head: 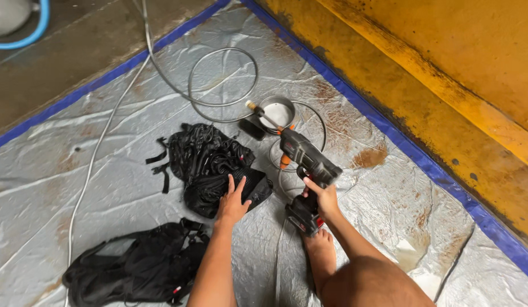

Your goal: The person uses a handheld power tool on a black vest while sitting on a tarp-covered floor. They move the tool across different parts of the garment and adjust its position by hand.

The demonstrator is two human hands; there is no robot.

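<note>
My right hand grips the handle of a black and orange cordless spray gun. Its thin brass-tipped nozzle points up and left toward a small round metal bowl. A battery pack sits at the bottom of the handle. My left hand rests flat, fingers spread, on a crumpled black bag lying on the silver tarp. My bare foot and knee are below the gun.
A second black backpack lies at the lower left. A grey hose loops across the tarp toward the bowl. A yellow, rust-stained wall runs along the right. Bare concrete floor and a blue hose are at upper left.
</note>
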